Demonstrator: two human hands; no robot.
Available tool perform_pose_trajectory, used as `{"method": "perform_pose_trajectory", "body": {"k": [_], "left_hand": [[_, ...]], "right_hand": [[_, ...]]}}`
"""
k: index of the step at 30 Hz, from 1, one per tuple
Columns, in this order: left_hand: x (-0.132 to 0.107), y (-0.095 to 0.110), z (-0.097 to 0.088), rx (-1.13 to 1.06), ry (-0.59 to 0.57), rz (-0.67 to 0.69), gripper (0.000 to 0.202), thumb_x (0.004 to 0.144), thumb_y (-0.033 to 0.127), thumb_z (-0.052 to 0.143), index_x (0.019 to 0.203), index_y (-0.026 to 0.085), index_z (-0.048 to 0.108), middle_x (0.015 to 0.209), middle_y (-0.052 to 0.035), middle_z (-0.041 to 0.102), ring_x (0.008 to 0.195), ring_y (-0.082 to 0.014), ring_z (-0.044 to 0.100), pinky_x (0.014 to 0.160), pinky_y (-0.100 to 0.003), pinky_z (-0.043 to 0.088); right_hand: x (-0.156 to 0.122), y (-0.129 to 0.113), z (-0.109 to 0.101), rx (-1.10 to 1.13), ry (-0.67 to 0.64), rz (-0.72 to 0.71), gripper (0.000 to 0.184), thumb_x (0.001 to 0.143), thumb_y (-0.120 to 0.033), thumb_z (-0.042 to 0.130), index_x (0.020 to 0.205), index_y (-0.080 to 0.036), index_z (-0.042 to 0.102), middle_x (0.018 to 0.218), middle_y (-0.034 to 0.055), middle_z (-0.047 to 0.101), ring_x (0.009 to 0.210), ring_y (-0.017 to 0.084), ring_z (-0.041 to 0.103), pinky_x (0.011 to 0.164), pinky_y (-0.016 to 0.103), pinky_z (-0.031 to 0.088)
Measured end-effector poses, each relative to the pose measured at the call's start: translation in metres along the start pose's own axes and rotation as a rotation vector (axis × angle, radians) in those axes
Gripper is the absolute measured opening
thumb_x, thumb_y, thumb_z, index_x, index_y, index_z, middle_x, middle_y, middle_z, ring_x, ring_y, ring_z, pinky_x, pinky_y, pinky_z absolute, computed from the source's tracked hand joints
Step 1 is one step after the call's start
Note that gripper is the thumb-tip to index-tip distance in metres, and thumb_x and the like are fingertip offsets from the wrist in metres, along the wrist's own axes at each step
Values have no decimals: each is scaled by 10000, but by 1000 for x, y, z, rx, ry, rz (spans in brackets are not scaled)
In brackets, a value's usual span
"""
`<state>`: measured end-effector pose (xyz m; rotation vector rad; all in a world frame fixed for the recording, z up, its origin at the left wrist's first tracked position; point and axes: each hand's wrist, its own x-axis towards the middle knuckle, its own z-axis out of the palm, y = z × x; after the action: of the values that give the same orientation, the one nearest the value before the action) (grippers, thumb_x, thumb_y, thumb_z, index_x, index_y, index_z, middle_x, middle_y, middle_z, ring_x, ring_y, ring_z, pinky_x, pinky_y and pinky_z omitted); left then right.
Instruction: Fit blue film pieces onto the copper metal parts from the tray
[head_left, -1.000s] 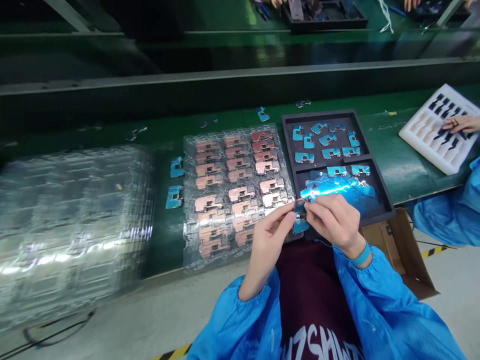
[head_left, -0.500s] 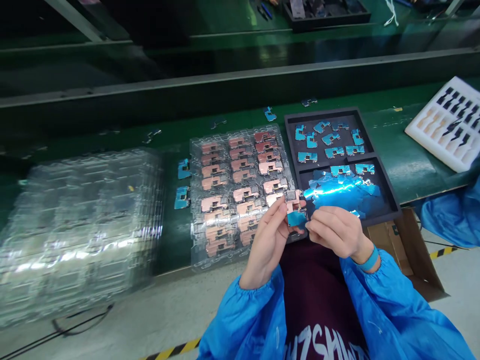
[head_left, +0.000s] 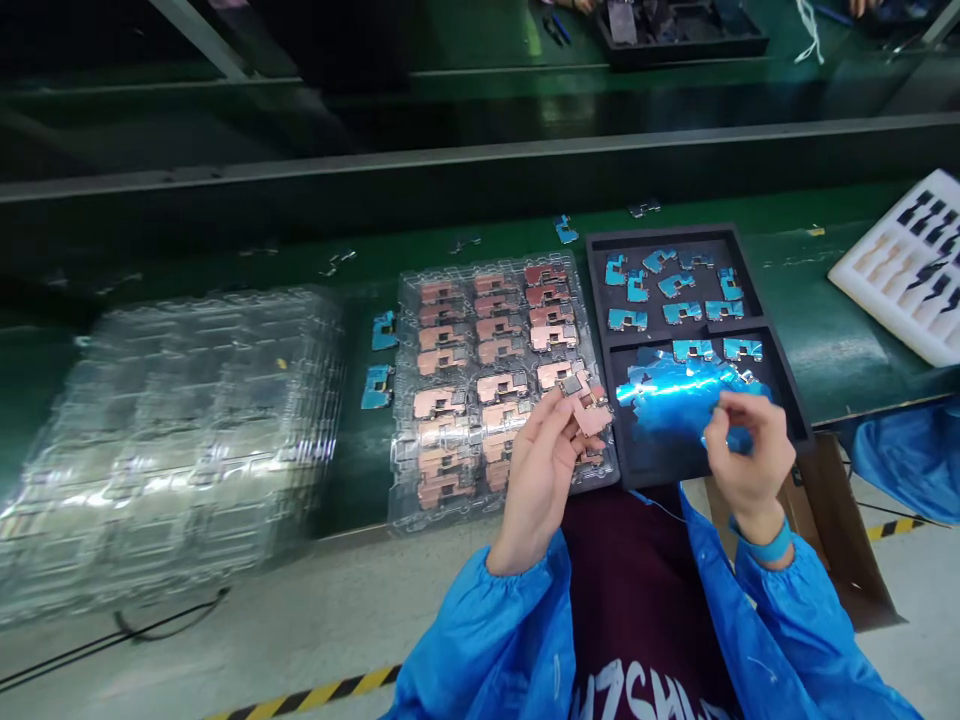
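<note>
At the near edge of the green bench (head_left: 795, 330), a copper-coloured part (head_left: 586, 402) is held between the fingertips of the left hand (head_left: 541, 470), just over the near right corner of the clear blister tray (head_left: 409, 500). Half a second ago both hands were closed together on this part, and a blue film was still seen on its lower half; now the blue is gone from it and bare copper is shown. The right hand (head_left: 746, 455) has been drawn away toward three o'clock and is pinched shut on a small piece of blue film (head_left: 739, 440), held above the near compartment of the black tray (head_left: 784, 385). From this it is judged that the film has been peeled off and the part stripped.

A heap of peeled blue film (head_left: 675, 390) lies in that near compartment, directly at twelve o'clock from the right hand. Blue-covered parts (head_left: 679, 312) are spread in the far compartment. Rows of copper parts (head_left: 491, 330) fill the blister tray, at eleven o'clock from the left hand. A stack of clear trays (head_left: 172, 430) stands at nine o'clock, blurred. Two blue pieces (head_left: 379, 385) lie on the bench between that stack and the blister tray. A white tray (head_left: 900, 290) is seen at two o'clock.
</note>
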<state>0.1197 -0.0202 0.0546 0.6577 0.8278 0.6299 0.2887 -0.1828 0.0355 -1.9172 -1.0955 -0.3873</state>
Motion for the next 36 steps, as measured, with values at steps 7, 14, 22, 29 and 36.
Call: {"method": "perform_pose_trajectory", "body": {"k": [7, 14, 22, 29, 36], "left_hand": [[-10, 15, -12, 347, 27, 97, 331, 865, 507, 862, 913, 188, 786, 877, -74, 812, 697, -181, 705, 657, -287, 597], [66, 129, -45, 1163, -36, 553, 348, 1037, 423, 586, 1243, 253, 809, 1085, -74, 792, 946, -245, 727, 862, -371, 582], [220, 160, -55, 1488, -110, 593, 207, 938, 321, 633, 1015, 174, 757, 898, -72, 800, 810, -241, 727, 760, -341, 533], [232, 147, -72, 1615, -125, 772, 224, 1005, 325, 568, 968, 212, 759, 1047, -110, 749, 1054, -306, 653, 922, -418, 516], [220, 139, -72, 1711, -101, 916, 272, 1031, 302, 510, 1003, 193, 758, 1118, -160, 675, 1107, -366, 608, 983, -516, 510]], "right_hand": [[10, 40, -1, -263, -225, 145, 379, 1073, -346, 579, 1421, -214, 651, 1515, 204, 588, 1421, 411, 565, 1143, 650, 523], [7, 38, 9, -9, -247, 149, 349, 1086, -406, 599, 1404, -281, 669, 1551, 146, 584, 1422, 379, 604, 1072, 598, 603], [4, 48, -5, -110, -294, 128, 342, 1112, -464, 544, 1370, -277, 667, 1553, 138, 586, 1427, 372, 610, 1188, 608, 508], [23, 47, -20, -172, -310, 33, 304, 1123, -418, 550, 1360, -269, 669, 1555, 139, 583, 1401, 353, 636, 1143, 567, 552], [124, 19, -37, -213, -328, -125, 267, 1108, -374, 564, 1324, -293, 700, 1576, 99, 597, 1277, 300, 720, 1105, 483, 589]]}}
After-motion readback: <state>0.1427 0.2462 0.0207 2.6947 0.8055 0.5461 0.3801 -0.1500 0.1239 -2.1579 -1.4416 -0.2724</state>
